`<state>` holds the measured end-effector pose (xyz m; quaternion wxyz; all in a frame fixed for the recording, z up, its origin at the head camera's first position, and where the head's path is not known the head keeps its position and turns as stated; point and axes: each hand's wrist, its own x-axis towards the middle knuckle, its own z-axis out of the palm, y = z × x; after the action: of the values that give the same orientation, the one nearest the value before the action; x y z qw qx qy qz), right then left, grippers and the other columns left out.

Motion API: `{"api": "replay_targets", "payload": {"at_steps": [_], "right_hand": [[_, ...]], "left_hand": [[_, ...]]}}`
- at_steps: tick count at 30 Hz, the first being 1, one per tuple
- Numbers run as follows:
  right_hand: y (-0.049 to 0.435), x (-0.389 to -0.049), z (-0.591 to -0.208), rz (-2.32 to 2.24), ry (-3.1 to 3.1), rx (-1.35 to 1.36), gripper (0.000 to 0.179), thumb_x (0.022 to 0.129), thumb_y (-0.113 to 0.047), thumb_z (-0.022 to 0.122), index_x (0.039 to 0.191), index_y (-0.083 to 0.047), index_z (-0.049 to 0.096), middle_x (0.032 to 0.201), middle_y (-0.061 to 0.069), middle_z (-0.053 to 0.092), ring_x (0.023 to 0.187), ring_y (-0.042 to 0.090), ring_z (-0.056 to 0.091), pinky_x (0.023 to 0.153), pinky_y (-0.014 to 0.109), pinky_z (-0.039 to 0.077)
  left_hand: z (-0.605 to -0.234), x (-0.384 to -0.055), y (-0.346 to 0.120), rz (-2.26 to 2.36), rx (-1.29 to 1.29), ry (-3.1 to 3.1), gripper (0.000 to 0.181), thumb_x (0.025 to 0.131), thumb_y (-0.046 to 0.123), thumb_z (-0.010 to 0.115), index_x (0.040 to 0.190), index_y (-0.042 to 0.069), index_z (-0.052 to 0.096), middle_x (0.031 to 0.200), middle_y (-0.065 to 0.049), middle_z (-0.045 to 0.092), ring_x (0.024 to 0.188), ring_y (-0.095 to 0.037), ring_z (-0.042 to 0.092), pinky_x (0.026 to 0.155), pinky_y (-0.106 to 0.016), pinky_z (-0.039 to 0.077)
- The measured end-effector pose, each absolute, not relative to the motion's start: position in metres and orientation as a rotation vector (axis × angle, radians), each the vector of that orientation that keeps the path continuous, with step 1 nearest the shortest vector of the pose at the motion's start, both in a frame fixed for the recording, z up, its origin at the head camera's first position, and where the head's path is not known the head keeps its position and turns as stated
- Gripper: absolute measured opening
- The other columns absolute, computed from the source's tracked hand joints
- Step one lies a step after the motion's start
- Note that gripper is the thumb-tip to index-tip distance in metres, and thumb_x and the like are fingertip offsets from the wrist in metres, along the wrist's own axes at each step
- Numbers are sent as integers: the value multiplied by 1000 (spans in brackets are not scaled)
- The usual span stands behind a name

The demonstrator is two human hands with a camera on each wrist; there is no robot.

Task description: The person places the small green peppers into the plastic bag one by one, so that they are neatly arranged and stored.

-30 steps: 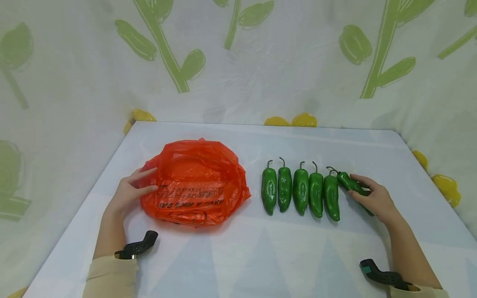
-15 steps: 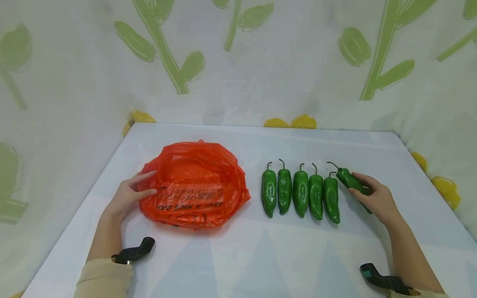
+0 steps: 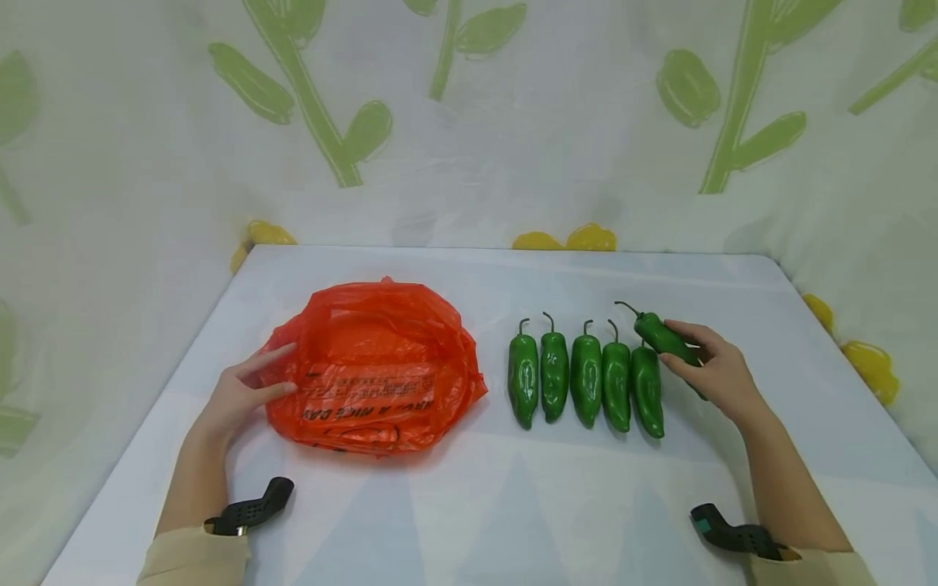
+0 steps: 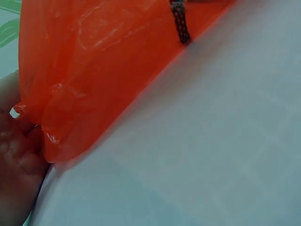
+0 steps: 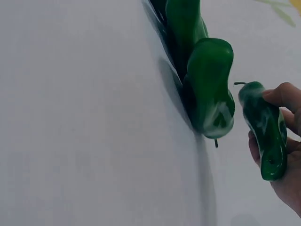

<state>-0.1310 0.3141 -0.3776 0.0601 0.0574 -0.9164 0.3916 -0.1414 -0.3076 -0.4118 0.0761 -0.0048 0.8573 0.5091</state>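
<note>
While the left hand (image 3: 238, 395) stays by the red bag (image 3: 374, 391), toward the left edge of the desk (image 3: 469, 521), the right hand (image 3: 714, 370) has carried a green pepper (image 3: 665, 340) leftward, well in from the right edge. It pinches that pepper between thumb and fingers, stem tilted toward the far left corner, and from above it now overlaps the stem of the nearest of five other green peppers (image 3: 586, 382). Those five haven't moved, lying side by side with stems toward the far edge. So one pepper, I'd judge, is lifted and out of the row. On the other hand, thumb and a finger are spread along the bag's side; whether it pinches any plastic, I cannot tell.
</note>
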Motion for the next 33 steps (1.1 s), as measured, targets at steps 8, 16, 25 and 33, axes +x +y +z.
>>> {"api": "replay_targets", "payload": {"at_steps": [8,16,25,33], "right_hand": [[288,-144,-371,1241,-2715,321,50,89,-10,65,134,-1,48,129,19,50,92,-14,48,70,4,45],[273,-150,-366,1274,-2682,371,49,87,-9,66,134,-4,50,128,15,50,91,-7,51,71,6,47],[255,-157,-362,1323,-2659,435,48,88,-8,65,133,-4,50,129,14,51,93,-4,51,74,6,47],[240,-163,-355,1321,-2612,531,49,86,-4,66,133,-3,51,128,15,52,101,1,51,80,4,44]], "left_hand": [[-413,-137,-308,1526,41,2631,64,87,25,68,145,18,39,152,-15,29,139,-35,21,104,-53,37],[-416,-139,-308,1501,68,2647,68,86,26,69,146,21,38,154,-12,29,139,-31,23,103,-46,40],[-418,-138,-309,1540,35,2592,72,85,27,70,147,19,35,155,-15,23,140,-38,18,103,-60,34],[-416,-137,-309,1519,30,2602,74,84,29,71,147,17,35,154,-16,24,138,-39,20,102,-59,36]]}}
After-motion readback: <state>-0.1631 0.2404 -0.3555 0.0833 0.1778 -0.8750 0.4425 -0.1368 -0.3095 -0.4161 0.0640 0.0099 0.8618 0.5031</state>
